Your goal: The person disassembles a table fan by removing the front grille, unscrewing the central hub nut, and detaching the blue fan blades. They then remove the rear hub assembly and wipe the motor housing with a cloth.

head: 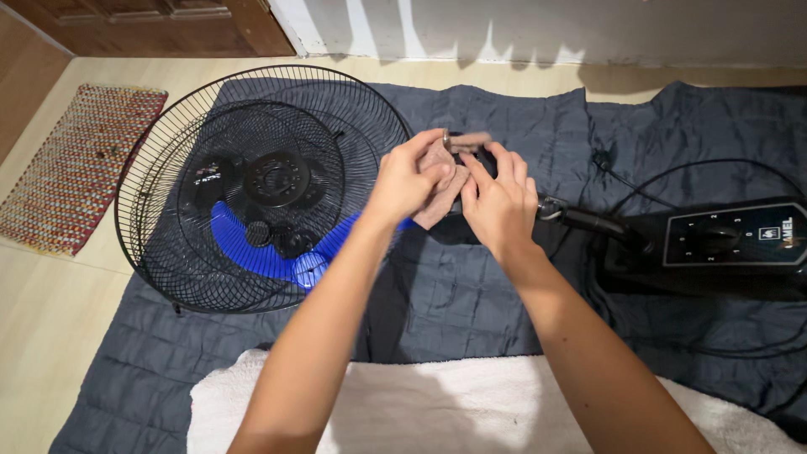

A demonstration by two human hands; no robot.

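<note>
One pinkish cloth, held over the dark quilted mat; left hand fingers pinch it closed; right hand fingers curl onto it; two stacked black wire fan guards, one blue blade, one fan base, one white towel nearby.

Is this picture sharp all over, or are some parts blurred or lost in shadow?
Head view: mostly sharp; the wire fan guard is crisp. The brownish cloth and the small part at the left hand's fingertips look slightly smeared. The right hand is sharp. Light is soft; the arms throw shadows on the white towel, jagged shadows mark the wall, and the black fan base shows faint glare.
</note>
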